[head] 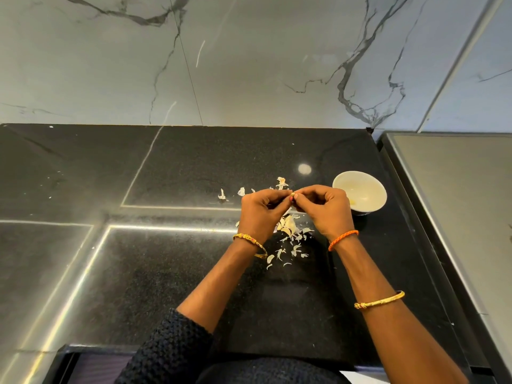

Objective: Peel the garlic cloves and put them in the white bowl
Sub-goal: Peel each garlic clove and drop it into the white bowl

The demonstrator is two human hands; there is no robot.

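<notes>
I see left hand (259,210) and right hand (322,207) both pinching one garlic clove (292,195) | white bowl (359,191) just right | peels (291,239) under hands on counter (166,273)

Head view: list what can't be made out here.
- Garlic clove: pinched between both hands' fingers, almost wholly covered; how far it is peeled can't be told.
- White bowl: pale contents blend with the inside; the right hand hides its near-left rim.
- Peel heap: partly under the left hand; whether unpeeled cloves lie in it is unclear.
- Surface to the right: cut off by the frame edge.
</notes>
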